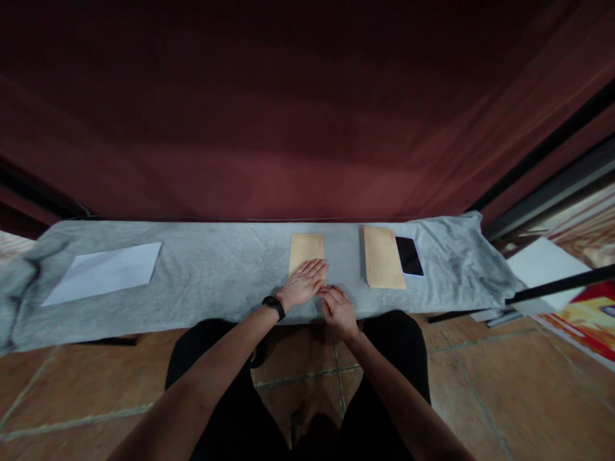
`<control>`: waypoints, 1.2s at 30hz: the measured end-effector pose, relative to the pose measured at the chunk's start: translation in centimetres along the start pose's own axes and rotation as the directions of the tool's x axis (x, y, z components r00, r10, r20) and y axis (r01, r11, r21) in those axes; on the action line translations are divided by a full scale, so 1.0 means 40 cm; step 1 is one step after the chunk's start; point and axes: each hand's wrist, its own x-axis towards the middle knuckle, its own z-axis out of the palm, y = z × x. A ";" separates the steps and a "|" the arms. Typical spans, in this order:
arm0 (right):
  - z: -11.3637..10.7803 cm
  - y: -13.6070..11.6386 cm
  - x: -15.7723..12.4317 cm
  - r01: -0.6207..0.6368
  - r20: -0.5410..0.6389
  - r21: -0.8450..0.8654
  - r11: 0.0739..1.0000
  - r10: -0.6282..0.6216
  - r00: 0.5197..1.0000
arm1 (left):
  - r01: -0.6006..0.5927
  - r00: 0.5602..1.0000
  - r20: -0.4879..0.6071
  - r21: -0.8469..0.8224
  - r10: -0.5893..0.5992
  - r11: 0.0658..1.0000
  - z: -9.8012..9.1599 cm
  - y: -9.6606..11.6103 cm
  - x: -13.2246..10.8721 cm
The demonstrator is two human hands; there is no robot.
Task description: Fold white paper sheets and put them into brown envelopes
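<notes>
A tan envelope (306, 246) lies flat on the grey cloth in front of me, its near part covered by my hands. My left hand (303, 282), with a black band at the wrist, rests on it palm down, fingers stretched out flat. Close beside it, my right hand (338, 310) has its fingers curled and pressed together at the near right corner of the envelope. Whatever is between those fingertips is too small to make out.
A stack of tan envelopes (383, 257) lies to the right, with a dark-screened phone (410, 256) against it. White paper (106, 272) is at the left on the grey cloth (216, 269). A dark red curtain (288, 153) hangs behind; black bars stand at the right.
</notes>
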 end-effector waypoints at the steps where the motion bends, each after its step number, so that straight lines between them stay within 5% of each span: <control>1: 0.001 0.001 -0.001 -0.003 -0.002 0.004 1.000 0.003 1.000 | 0.003 1.000 0.004 0.007 -0.003 1.000 -0.001 0.002 -0.002; 9: 0.010 0.000 -0.001 -0.010 -0.027 -0.033 0.999 0.009 1.000 | -0.023 1.000 0.011 -0.024 0.023 0.999 -0.007 0.016 -0.041; 21: 0.006 -0.012 0.003 -0.140 -0.079 0.130 0.982 0.151 0.985 | -0.036 0.999 -0.005 -0.006 0.036 0.999 0.008 0.039 -0.105; 30: -0.010 -0.009 0.046 -0.074 0.109 0.046 0.996 0.068 0.992 | -0.040 0.999 0.029 -0.018 0.041 0.999 -0.008 0.059 -0.139; 36: 0.015 -0.026 0.058 -0.073 0.235 -0.157 0.985 0.109 0.966 | -0.020 0.999 0.030 -0.056 0.022 0.998 -0.014 0.069 -0.148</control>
